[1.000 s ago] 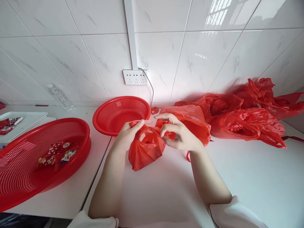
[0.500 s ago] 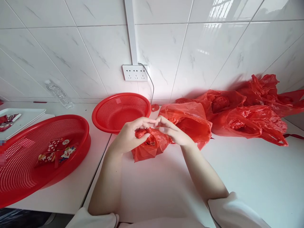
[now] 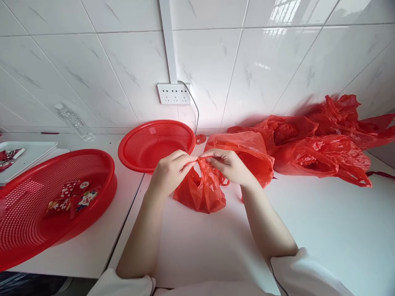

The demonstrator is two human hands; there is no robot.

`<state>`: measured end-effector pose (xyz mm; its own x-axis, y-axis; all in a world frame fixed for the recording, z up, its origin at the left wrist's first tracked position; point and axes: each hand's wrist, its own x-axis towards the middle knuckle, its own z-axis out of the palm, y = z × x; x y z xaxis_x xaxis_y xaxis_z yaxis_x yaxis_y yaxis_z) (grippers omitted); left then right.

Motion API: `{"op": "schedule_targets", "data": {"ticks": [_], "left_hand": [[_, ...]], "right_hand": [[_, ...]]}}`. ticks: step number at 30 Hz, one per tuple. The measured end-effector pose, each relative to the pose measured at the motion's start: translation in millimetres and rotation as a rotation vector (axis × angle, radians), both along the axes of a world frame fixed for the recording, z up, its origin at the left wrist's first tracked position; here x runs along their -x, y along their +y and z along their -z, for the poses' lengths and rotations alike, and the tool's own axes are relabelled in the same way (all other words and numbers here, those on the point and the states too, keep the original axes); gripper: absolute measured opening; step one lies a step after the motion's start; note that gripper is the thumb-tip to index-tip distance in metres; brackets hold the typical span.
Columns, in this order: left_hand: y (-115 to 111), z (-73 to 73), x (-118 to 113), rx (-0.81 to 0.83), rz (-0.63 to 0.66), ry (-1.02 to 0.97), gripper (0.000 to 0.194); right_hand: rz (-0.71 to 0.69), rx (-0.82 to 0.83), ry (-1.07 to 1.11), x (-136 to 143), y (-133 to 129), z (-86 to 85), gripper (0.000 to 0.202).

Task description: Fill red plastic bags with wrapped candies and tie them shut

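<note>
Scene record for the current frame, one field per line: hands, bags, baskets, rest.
left hand: left hand pinching the top of the bag
right hand: right hand pinching the same bag's top, fingertips close to the left's
other bags: several red bags, to the right, near the wall
large basket: red basket at left, packets inside
small basket: red basket beyond the left hand
tray: white tray, far left, packet on it
wall: socket with cable
</note>
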<state>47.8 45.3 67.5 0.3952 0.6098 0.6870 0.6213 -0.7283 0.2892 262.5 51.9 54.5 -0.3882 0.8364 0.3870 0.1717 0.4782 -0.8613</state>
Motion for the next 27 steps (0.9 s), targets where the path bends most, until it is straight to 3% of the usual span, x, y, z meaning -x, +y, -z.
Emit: {"op": "schedule_targets", "data": {"ticks": [6, 10, 12, 16, 22, 27], "left_hand": [[-15, -18.7, 11, 0.314, 0.017, 0.025, 0.012], [-26, -30.3, 19, 0.674, 0.024, 0.095, 0.015], [-29, -34.4, 24, 0.821, -0.004, 0.145, 0.019], [-30, -37.8, 32, 0.981, -0.004, 0.254, 0.018], [-25, -26.4, 44, 1.074, -0.12, 0.295, 0.02], [-27, 4.8, 79, 1.229, -0.112, 0.28, 0.027]], "right_hand": [[0.325, -0.113, -0.305, -18, -6, -6.8, 0.028], [0.473, -0.102, -0.427, -31, -3, -6.2, 0.022], [0.469, -0.06, -0.463, -39, -1, -6.0, 0.02], [0.289, 0.059, -0.584, -53, 2, -4.2, 0.018], [0.239, 0.11, -0.677, -64, 0, 7.3, 0.017], [0.254, 0.181, -0.721, -92, -8, 27.3, 0.012]]}}
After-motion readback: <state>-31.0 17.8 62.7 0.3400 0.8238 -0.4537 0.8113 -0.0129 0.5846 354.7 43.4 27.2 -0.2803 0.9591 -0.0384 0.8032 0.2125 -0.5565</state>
